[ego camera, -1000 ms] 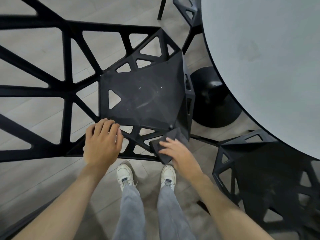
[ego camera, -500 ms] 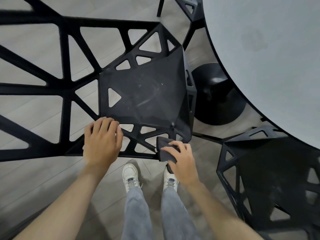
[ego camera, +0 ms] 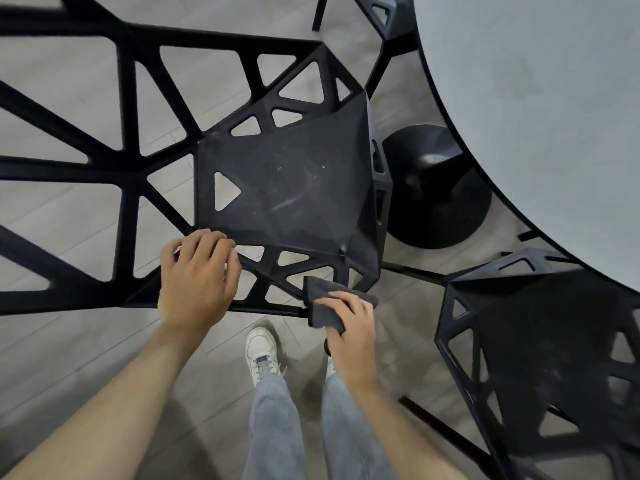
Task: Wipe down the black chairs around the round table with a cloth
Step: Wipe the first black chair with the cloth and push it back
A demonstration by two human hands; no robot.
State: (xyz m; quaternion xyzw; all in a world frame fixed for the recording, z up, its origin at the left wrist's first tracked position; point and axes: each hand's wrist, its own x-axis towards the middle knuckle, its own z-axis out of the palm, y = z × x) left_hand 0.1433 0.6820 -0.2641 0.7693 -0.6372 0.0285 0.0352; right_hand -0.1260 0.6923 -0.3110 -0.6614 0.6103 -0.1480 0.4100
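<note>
A black lattice chair (ego camera: 284, 188) fills the middle of the head view, its faceted seat streaked with pale dust marks. My left hand (ego camera: 197, 278) grips the chair's near side frame, fingers curled over a strut. My right hand (ego camera: 349, 327) holds a dark grey cloth (ego camera: 322, 306) against the seat's near right corner frame, fingers spread over the cloth. A second black chair (ego camera: 540, 341) stands at the lower right. Part of a third black chair (ego camera: 388, 15) shows at the top.
The round grey table (ego camera: 540, 116) curves across the upper right, over its black pedestal base (ego camera: 436, 188). The floor is pale wood planks (ego camera: 69, 368). My legs and a white shoe (ego camera: 261, 355) are directly below the chair's edge.
My right hand with the cloth slid slightly back along the near frame at the seat corner. The left hand kept its grip. The view shifted a little.
</note>
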